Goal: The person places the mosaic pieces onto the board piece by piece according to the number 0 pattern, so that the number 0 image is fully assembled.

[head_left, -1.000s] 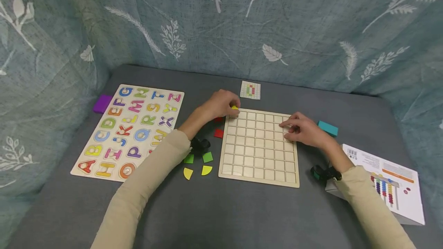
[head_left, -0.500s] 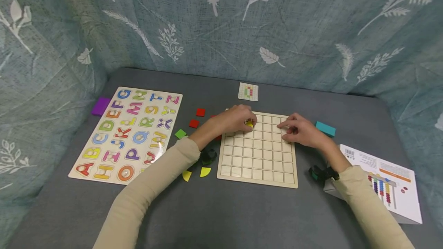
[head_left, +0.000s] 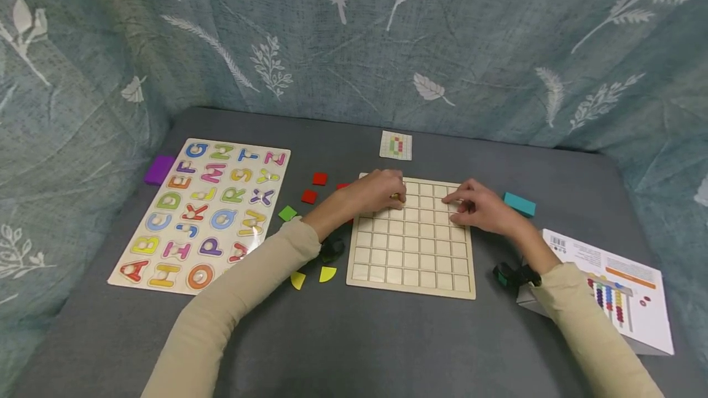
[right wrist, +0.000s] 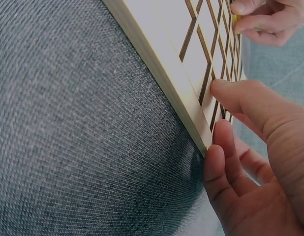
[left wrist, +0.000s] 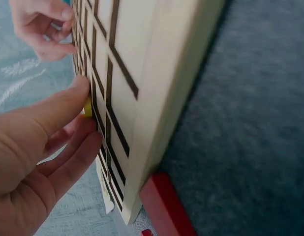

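A wooden grid board (head_left: 410,260) with square cells lies flat on the table. Over its upper left part, my left hand (head_left: 376,193) pinches a small yellow piece (left wrist: 87,108) between thumb and fingers, low against the cells. The head view mostly hides that piece behind the fingers; its outline cannot be told. At the board's right side, my right hand (head_left: 480,206) touches the surface with its thumb (right wrist: 235,93), while other fingers rest by the edge. Beyond the board lies a small pattern card (head_left: 396,145) printed with coloured squares.
Left of the board lie red squares (head_left: 319,179), a green square (head_left: 287,213) and two yellow quarter-circles (head_left: 327,274). Further left is an alphabet puzzle (head_left: 224,220), beside a purple block (head_left: 159,169). A teal block (head_left: 520,204) and a white box (head_left: 619,281) stand to the right.
My left hand has moved right, from the board's upper left corner to over its cells, carrying the yellow piece, then lowered it slightly. My right hand has stayed at the board's right side.
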A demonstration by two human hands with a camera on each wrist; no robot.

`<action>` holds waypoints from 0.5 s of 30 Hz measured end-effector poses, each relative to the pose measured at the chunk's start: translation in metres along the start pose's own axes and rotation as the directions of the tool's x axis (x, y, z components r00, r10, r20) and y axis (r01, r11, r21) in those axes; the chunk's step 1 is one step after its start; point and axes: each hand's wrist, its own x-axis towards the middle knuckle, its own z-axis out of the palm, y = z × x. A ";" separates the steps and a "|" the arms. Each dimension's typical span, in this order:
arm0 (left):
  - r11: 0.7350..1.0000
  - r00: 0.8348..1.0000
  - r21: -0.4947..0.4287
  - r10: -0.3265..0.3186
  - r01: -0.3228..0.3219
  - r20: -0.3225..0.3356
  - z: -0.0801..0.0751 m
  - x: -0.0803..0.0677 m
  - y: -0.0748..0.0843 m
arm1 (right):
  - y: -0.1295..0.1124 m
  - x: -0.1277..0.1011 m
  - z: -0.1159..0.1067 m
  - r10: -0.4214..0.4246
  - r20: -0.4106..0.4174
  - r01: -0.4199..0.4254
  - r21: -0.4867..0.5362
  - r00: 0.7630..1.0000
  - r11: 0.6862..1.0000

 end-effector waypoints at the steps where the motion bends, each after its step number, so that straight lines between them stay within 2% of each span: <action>1: 1.000 1.000 0.002 0.008 -0.008 -0.005 0.000 -0.001 0.000 | 0.000 0.000 0.000 0.001 0.001 -0.001 -0.001 1.000 1.000; 7: 0.996 0.998 0.083 0.046 -0.043 -0.039 0.003 0.001 0.003 | -0.003 -0.001 0.000 0.009 0.005 -0.009 0.006 1.000 1.000; 12: 0.986 0.998 0.165 0.020 -0.011 -0.051 0.008 0.001 0.009 | -0.004 -0.001 0.000 0.018 0.013 -0.018 0.022 1.000 1.000; 15: 0.990 0.999 0.140 -0.001 0.008 -0.049 0.008 -0.007 0.009 | -0.005 0.000 0.002 0.007 0.010 -0.007 0.037 1.000 0.999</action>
